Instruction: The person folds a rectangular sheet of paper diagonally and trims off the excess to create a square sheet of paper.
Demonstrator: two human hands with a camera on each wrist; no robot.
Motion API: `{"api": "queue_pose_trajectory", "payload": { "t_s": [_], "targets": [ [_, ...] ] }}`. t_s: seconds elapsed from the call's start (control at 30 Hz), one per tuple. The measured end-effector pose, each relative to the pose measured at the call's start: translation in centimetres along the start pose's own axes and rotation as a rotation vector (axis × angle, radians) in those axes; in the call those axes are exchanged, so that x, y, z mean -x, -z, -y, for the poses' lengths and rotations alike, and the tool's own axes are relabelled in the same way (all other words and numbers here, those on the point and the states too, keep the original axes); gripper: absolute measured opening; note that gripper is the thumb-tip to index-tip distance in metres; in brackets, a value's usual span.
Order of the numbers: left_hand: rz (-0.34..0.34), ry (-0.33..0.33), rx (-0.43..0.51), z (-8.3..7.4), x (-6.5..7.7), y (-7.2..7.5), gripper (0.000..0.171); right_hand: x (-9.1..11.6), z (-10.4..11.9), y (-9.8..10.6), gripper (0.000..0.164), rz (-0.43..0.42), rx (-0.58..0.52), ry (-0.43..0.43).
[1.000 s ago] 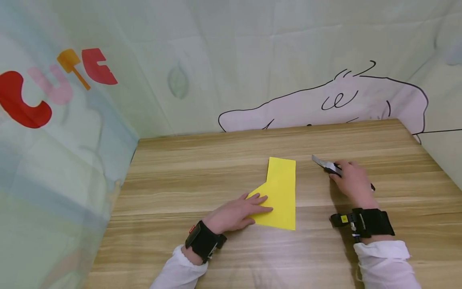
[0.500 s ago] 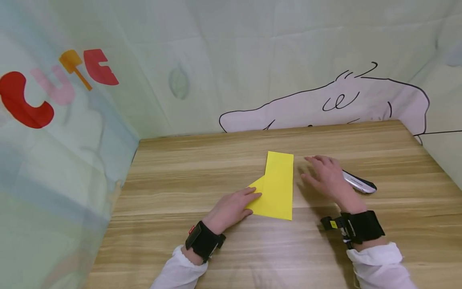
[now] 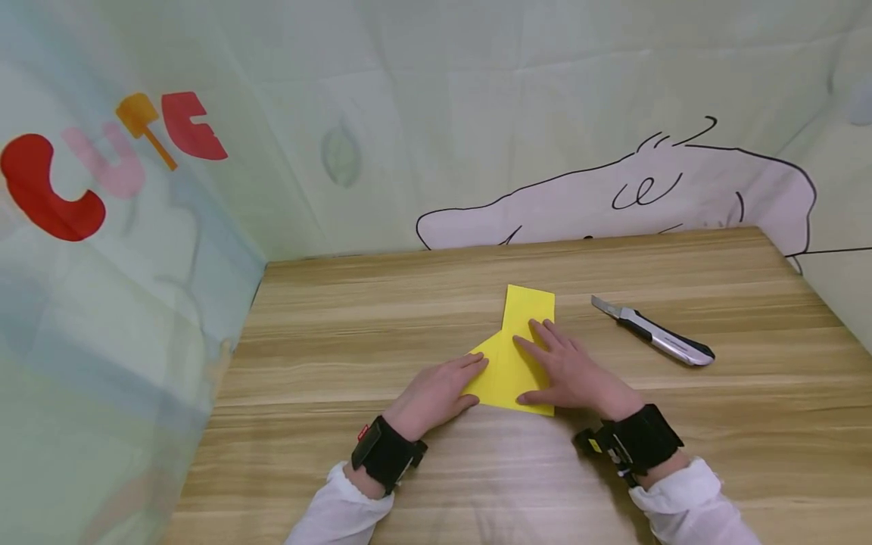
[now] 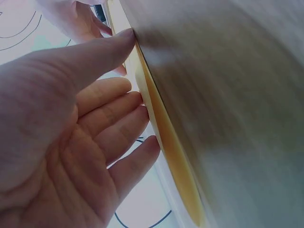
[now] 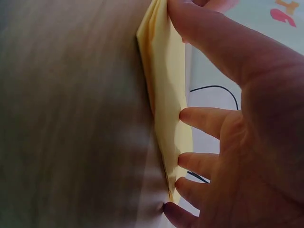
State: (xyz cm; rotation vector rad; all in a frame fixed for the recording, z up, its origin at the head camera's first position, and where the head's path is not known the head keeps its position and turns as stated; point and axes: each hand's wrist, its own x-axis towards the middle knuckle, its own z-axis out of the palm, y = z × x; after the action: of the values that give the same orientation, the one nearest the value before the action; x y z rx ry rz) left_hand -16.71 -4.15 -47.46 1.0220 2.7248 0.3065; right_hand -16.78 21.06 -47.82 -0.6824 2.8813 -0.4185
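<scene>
A folded sheet of yellow paper (image 3: 507,371) lies on the wooden table, with a tall strip at its right and a slanted flap at its left. My left hand (image 3: 439,395) rests its fingertips on the left flap; in the left wrist view that edge of the paper (image 4: 171,147) bulges slightly off the table. On the right part of the sheet, my right hand (image 3: 572,371) touches down with spread fingers. Stacked layers of the paper (image 5: 164,80) show beside its thumb in the right wrist view. A utility knife (image 3: 657,333) lies right of the paper, blade out, touched by neither hand.
The wooden table (image 3: 354,318) runs back to a printed cloth backdrop (image 3: 381,151). Another cloth side (image 3: 136,303) closes off the left. Both wrists wear black straps with cameras.
My right hand has let go of the utility knife, leaving it on the table, and moved left onto the paper. The paper shifted slightly away from me under my left hand.
</scene>
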Motion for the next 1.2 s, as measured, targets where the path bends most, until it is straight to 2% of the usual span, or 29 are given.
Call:
{"api": "queue_pose_trajectory", "payload": {
  "t_s": [0.23,0.43,0.63,0.87,1.07,1.2],
  "targets": [
    [0.011,0.017,-0.015,-0.1,0.2,0.2,0.062,0.1,-0.4,0.2,0.092,0.023,0.006,-0.027],
    [0.014,0.059,-0.02,0.2,0.6,0.6,0.063,0.3,-0.8,0.5,0.093,0.046,-0.006,-0.038],
    [0.0,0.092,0.028,1.1,1.0,1.1,0.059,0.6,-1.2,1.0,0.094,0.048,-0.013,-0.025],
    [-0.017,0.165,0.086,2.4,1.4,1.9,0.058,0.9,-1.9,1.5,0.095,0.047,-0.017,-0.039],
    [-0.058,0.182,0.111,2.9,1.7,2.3,0.056,1.1,-2.3,1.9,0.097,0.075,-0.057,-0.054],
    [-0.066,0.194,0.151,3.2,1.9,2.3,0.06,1.1,-2.7,2.1,0.097,0.093,-0.092,-0.043]
  ]
}}
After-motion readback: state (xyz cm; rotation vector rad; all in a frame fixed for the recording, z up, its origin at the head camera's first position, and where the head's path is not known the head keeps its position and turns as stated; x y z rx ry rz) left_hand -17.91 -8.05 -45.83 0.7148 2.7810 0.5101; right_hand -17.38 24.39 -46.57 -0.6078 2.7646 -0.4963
